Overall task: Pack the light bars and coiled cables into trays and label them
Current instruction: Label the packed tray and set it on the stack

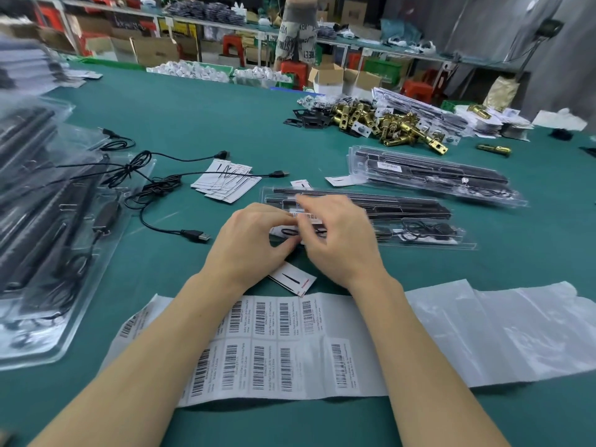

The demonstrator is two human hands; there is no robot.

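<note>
A clear plastic tray (419, 217) with black light bars and a coiled cable lies on the green table in front of me. My left hand (254, 243) and my right hand (335, 240) meet over its left end. Both pinch a white barcode label (306, 216) at the tray's near-left part. A long sheet of barcode labels (274, 343) lies just below my wrists. A small white card (292, 279) sits between the sheet and the tray.
A second packed tray (432, 172) lies behind the first. Stacked trays (48, 221) fill the left side, with loose black USB cables (167, 188) and a pile of cards (225, 182) beside them. Brass lock parts (387, 124) lie far right.
</note>
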